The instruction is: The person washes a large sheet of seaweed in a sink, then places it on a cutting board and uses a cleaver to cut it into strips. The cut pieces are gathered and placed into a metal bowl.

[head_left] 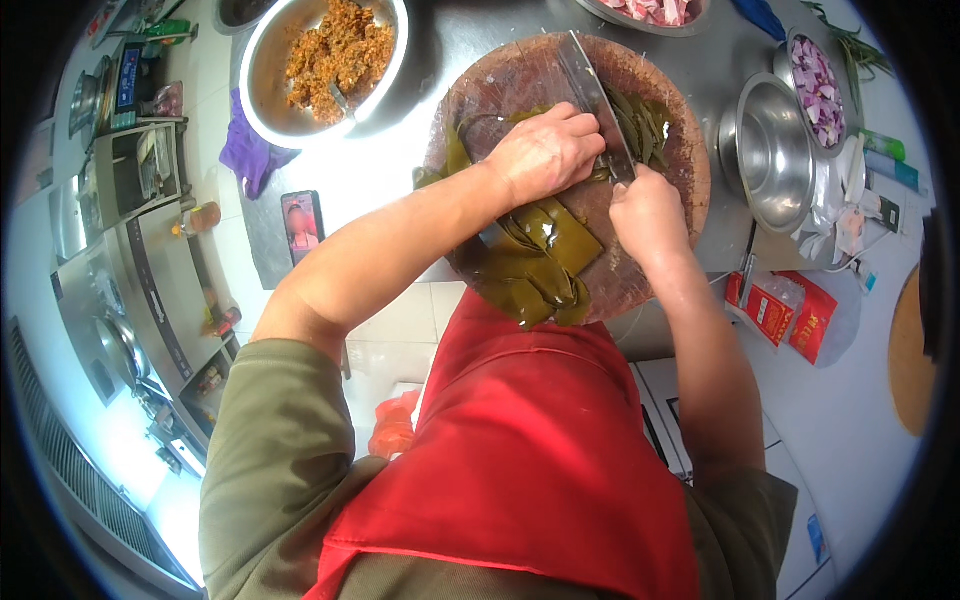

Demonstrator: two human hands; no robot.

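Note:
My right hand (pixel 651 214) grips the handle of a cleaver (pixel 598 105), whose broad blade points away from me over a round wooden chopping block (pixel 517 67). Against the blade's left side, my left hand (pixel 551 150) presses down with bent fingers on dark green kelp, most of it covered by the hand. To the right of the blade lies a heap of kelp strips (pixel 641 124). Larger folded kelp sheets (pixel 551 251) rest on the near part of the block, glossy and wet. More kelp shows at the block's left side.
A steel bowl (pixel 255 82) of reddish-brown minced filling stands at the back left, with a phone (pixel 301 225) nearer me. On the right are an empty steel basin (pixel 776 154) and a bowl of diced purple onion (pixel 817 94). A bowl of raw meat (pixel 652 11) sits behind the block.

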